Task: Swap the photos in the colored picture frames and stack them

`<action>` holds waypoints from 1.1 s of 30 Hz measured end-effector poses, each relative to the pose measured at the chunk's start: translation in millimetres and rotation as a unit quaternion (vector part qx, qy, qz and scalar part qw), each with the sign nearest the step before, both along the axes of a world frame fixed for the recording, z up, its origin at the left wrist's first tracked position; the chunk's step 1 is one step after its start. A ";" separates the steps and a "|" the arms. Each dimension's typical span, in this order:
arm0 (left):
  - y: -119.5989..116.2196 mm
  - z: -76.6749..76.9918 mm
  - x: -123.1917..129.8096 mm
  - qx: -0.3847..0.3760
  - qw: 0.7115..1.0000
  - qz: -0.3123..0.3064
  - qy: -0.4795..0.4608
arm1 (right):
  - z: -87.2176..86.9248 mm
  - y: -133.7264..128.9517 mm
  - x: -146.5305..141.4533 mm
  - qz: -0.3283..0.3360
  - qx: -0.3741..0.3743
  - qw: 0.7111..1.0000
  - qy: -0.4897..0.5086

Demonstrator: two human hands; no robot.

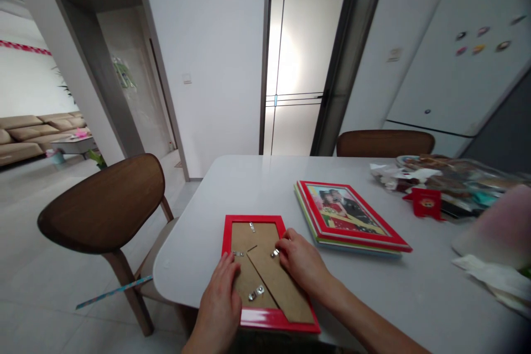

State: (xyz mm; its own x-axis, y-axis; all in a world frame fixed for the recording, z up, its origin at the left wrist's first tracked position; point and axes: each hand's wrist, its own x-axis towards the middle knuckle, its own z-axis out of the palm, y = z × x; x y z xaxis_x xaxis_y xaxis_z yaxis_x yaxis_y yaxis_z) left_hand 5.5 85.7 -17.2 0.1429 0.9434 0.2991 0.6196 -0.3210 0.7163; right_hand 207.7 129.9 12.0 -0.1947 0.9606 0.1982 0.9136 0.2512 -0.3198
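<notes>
plainly, a red photo frame [269, 268] lies back side up on the white counter [249, 182], at the bottom centre of the view. the left hand [219, 298] rests along its left edge, fingers close together and slightly bent; whether it grips that edge, i cannot tell. the right hand [305, 260] is narrow, its fingers curled at the metal clip [275, 253] on the right side; whether they pinch it or only touch it is unclear. the brown stand [286, 293] slants across the backing. right of centre lies a stack of frames [352, 215].
</notes>
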 end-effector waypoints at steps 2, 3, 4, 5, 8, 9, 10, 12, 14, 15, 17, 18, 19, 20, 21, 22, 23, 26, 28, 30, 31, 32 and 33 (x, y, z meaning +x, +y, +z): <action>-0.4 -0.9 -0.7 -0.005 1.000 0.003 -0.011 | 0.1 0.5 -1.0 -0.008 0.004 1.000 -0.012; -0.9 -1.5 -0.9 -0.005 1.000 0.005 -0.016 | 0.9 0.2 -1.5 -0.011 0.010 1.000 -0.018; -1.4 -2.2 -1.0 -0.002 1.000 0.007 -0.023 | 2.1 -0.5 -2.8 -0.013 0.020 0.999 -0.024; -1.8 -3.0 -1.0 0.001 1.000 0.009 -0.029 | 3.7 -1.5 -5.3 -0.010 0.031 0.999 -0.027; -1.9 -6.2 -1.3 0.006 0.999 0.019 -0.038 | 9.1 -4.5 -23.1 0.038 0.046 0.998 -0.008; -1.5 -7.3 -1.5 0.003 0.999 0.026 -0.036 | 10.5 -4.7 -32.2 0.063 0.040 0.997 0.004; -1.0 -8.3 -1.8 0.000 0.999 0.030 -0.034 | 11.5 -4.1 -42.0 0.086 0.031 0.996 0.013; 0.1 -10.1 -2.5 -0.007 0.999 0.035 -0.035 | 12.0 -0.5 -61.4 0.111 0.020 0.993 0.015; 1.0 -11.7 -3.1 -0.009 0.999 0.033 -0.040 | 10.6 5.4 -76.4 0.108 0.023 0.994 0.008; 1.3 -12.5 -3.3 -0.008 0.999 0.033 -0.042 | 9.4 8.6 -81.3 0.100 0.024 0.995 0.005; 1.4 -13.9 -3.4 -0.005 0.999 0.036 -0.039 | 6.6 14.7 -85.2 0.085 0.026 0.996 0.002; 1.3 -14.5 -3.3 -0.005 0.999 0.038 -0.036 | 5.2 17.3 -84.5 0.079 0.027 0.997 0.002; 1.1 -14.9 -3.2 -0.005 0.999 0.039 -0.033 | 3.9 19.6 -82.3 0.071 0.028 0.997 0.001; 0.9 -15.3 -3.0 -0.005 0.999 0.039 -0.029 | 2.7 21.7 -79.0 0.063 0.031 0.998 0.001; 0.7 -15.5 -2.7 -0.005 0.999 0.039 -0.024 | 1.6 23.8 -75.0 0.051 0.034 0.998 0.001; 0.5 -15.7 -2.3 -0.005 0.999 0.038 -0.019 | 0.5 25.9 -70.7 0.037 0.038 0.999 0.001; 0.5 -15.8 -1.6 -0.004 0.999 0.035 -0.017 | -0.6 28.0 -66.6 0.023 0.041 0.999 0.001; 0.8 -16.2 0.8 -0.002 0.999 0.037 -0.025 | -3.4 34.8 -58.5 0.002 0.045 0.999 0.001; 1.4 -16.5 2.1 -0.004 0.999 0.038 -0.032 | -4.1 38.6 -57.7 0.013 0.043 0.999 0.004; 1.9 -16.6 2.3 -0.008 0.999 0.038 -0.037 | -2.8 40.2 -58.6 0.025 0.040 0.999 0.008; 2.1 -16.5 2.1 -0.011 0.999 0.037 -0.039 | -1.5 39.6 -58.7 0.028 0.039 0.999 0.010; 2.3 -16.3 1.9 -0.013 0.998 0.037 -0.042 | 0.2 37.8 -58.1 0.030 0.039 0.999 0.012; 2.4 -16.1 1.7 -0.015 0.998 0.038 -0.045 | 2.1 34.5 -56.5 0.031 0.040 0.999 0.014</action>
